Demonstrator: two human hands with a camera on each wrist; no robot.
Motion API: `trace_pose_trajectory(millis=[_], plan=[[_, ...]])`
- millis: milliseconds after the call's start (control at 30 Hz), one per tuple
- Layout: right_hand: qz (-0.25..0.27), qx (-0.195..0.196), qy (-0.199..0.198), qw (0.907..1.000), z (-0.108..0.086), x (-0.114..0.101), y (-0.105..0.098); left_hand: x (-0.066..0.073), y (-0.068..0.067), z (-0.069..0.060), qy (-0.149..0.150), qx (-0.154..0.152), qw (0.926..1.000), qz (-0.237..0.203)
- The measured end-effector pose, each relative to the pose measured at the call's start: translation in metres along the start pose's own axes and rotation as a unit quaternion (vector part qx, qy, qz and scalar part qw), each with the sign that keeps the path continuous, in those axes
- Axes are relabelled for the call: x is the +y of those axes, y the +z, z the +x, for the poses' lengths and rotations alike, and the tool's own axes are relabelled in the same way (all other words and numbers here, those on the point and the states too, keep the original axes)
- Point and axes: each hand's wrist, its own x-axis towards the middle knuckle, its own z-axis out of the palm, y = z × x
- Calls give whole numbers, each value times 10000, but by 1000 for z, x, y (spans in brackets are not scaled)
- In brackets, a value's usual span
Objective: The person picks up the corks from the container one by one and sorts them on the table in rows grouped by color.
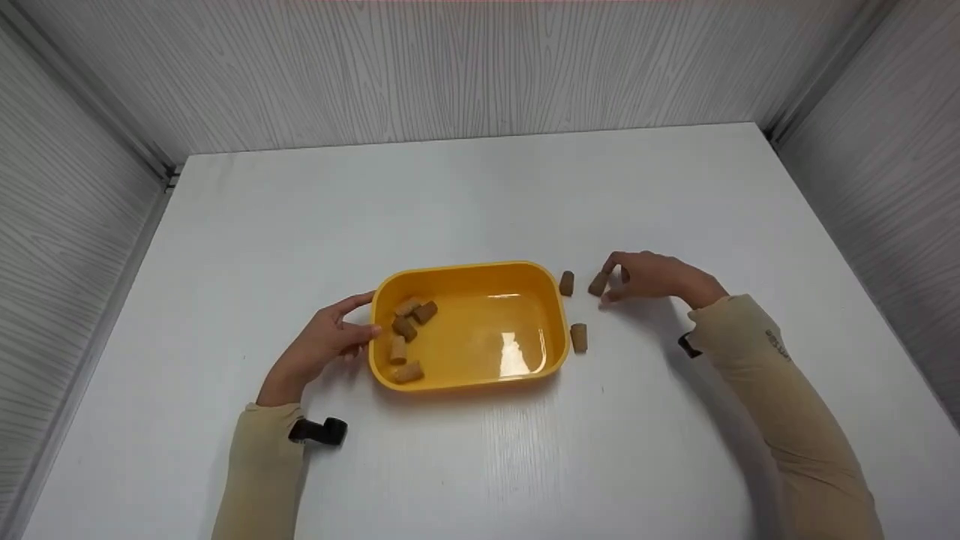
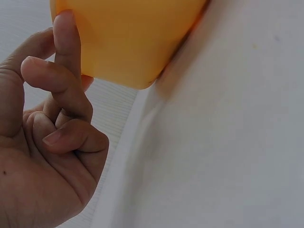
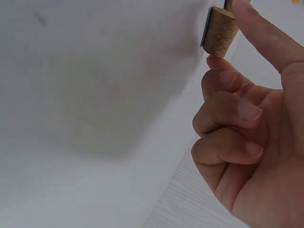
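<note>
A yellow plastic tray [image 1: 480,382] sits mid-table, with several tapered corks [image 1: 398,349] inside along its left end. My left hand [image 1: 330,341] holds the tray's left end, its thumb at the rim and the other fingers along the outside wall. In the left wrist view, a fingertip meets the tray wall [image 2: 123,52]. To the right of the tray, my right hand [image 1: 649,276] has thumb and index finger about a brown cork [image 1: 598,283] on the tabletop. From the right wrist, that cork [image 3: 221,32] shows between the two fingertips; the other fingers are curled.
Two more corks lie just outside the tray's right wall, a dark one [image 1: 567,283] farther back and a lighter one [image 1: 579,337] nearer. Pale wood-grain panels [image 1: 465,75] border the white table [image 1: 480,465] at the back and sides.
</note>
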Motion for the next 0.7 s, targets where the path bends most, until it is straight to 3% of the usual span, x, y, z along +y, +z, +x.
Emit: trace_pose_trajectory(millis=[333, 700], plan=[[78, -28, -156, 9998, 7, -1, 3, 1, 1, 0, 101, -64, 9999, -37], [149, -44, -16, 9999, 4, 0, -1, -1, -1, -1, 38, -19, 10000, -18]])
